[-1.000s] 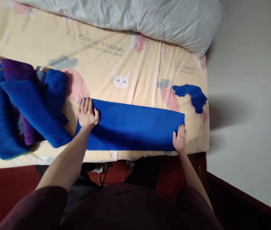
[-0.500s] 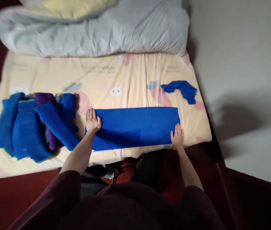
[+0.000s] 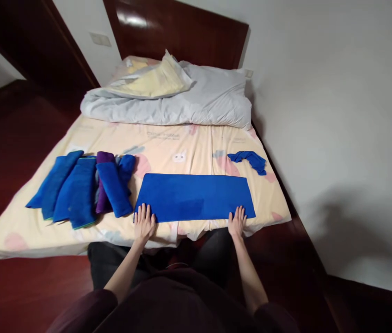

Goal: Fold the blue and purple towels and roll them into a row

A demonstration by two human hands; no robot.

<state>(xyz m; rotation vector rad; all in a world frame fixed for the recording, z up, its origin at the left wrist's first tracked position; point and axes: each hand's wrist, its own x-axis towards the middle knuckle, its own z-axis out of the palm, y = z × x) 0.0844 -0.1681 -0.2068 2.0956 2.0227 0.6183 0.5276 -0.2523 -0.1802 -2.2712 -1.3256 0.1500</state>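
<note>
Two hands: I have my left hand (image 3: 144, 223) flat on the near-left corner of the towel (image 3: 196, 197) and my right hand (image 3: 237, 221) flat on its near-right corner.
Grip: both hands lie open, fingers spread and pointing far, pressing on cloth rather than holding anything.
Towel place: it lies flat on the sheet (image 3: 168, 143) at the near edge of the bed, straight ahead of me.
Long axis: left to right, so its near long edge runs from one hand to the other.
Direction from hands: the cloth stretches away to the far side of both palms (neither hand is nearer; each has its own corner).
Count, flat towels: one.
Count, pile (image 3: 81, 187): to the left, just beside the towel; I make out about five folded pieces, one purple, the rest blue, though overlaps blur the tally.
Count, loose cloth (image 3: 248, 160): one crumpled blue piece, far right, apart from the towel.
Count, duvet (image 3: 168, 99): one, bunched at the far end.
</note>
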